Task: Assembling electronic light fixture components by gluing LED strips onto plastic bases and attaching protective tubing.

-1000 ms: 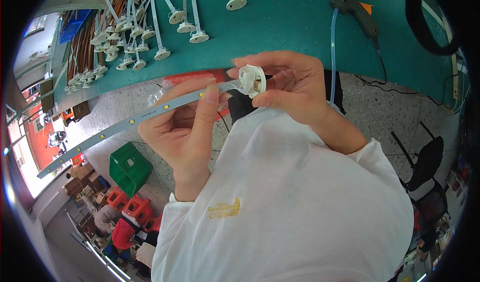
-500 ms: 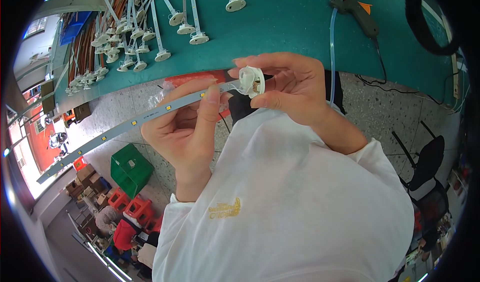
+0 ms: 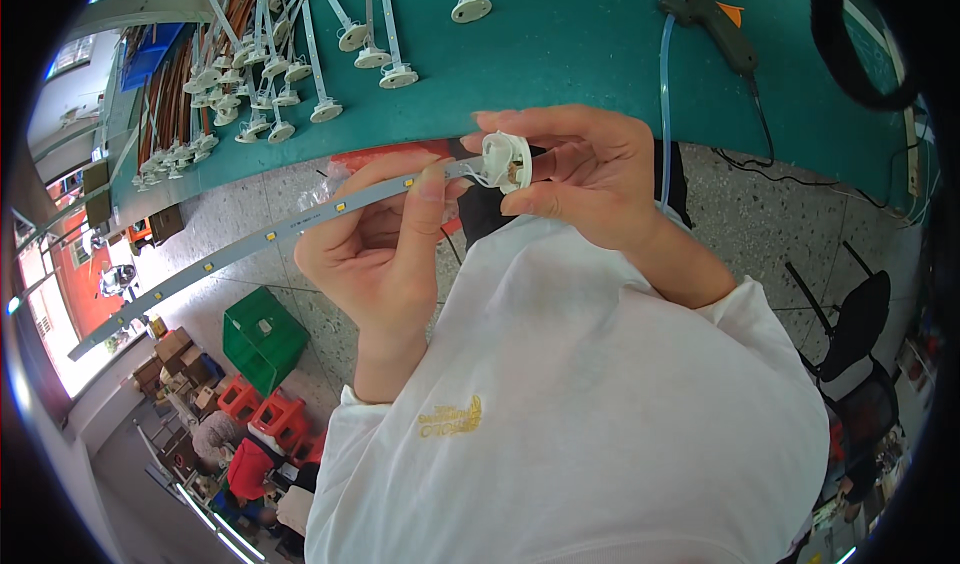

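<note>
A left hand point(image 3: 378, 254) pinches an LED strip point(image 3: 305, 222) left of the white cap point(image 3: 500, 154) clasped by fingers of the right hand point(image 3: 607, 174).

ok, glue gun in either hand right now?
No: the glue gun lies on the green table, while the left hand holds the LED strip and the right hand the white end cap.
</note>
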`<action>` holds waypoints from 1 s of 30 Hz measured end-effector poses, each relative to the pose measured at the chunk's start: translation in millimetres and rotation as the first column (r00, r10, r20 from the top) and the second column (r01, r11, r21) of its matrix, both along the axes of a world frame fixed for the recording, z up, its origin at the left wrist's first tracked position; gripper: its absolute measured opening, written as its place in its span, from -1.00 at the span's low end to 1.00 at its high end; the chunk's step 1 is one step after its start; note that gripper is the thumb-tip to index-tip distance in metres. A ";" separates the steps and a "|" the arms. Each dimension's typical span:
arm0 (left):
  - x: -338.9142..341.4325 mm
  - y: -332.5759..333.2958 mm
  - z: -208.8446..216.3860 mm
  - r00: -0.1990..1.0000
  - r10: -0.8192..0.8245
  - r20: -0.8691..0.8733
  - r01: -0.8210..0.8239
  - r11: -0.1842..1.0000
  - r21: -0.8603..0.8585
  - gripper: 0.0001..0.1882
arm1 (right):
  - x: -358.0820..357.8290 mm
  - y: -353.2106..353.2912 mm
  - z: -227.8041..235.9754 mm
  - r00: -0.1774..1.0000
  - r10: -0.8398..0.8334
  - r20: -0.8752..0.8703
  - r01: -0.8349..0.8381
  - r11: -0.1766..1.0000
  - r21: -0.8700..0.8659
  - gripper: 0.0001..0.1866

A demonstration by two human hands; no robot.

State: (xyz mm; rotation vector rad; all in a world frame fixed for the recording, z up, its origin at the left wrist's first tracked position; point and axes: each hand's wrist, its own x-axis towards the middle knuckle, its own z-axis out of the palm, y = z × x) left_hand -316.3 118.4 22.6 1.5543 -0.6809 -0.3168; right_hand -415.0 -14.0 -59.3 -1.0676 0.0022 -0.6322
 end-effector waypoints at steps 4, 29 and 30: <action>0.8 0.3 -3.0 0.999 -0.015 -0.034 0.015 1.000 -0.001 -0.90 | -0.4 -0.1 -0.9 1.000 -0.014 -0.003 0.014 1.000 -0.021 -0.47; -0.7 1.7 -1.0 0.994 -0.039 -0.107 0.035 0.998 -0.043 -0.91 | -4.7 0.9 -1.8 0.995 -0.040 0.089 0.052 0.990 -0.130 -0.41; 2.3 3.4 1.2 0.994 -0.061 -0.096 0.059 0.998 -0.019 -0.90 | -4.5 -2.2 -1.8 0.995 -0.041 0.090 0.052 0.990 -0.130 -0.41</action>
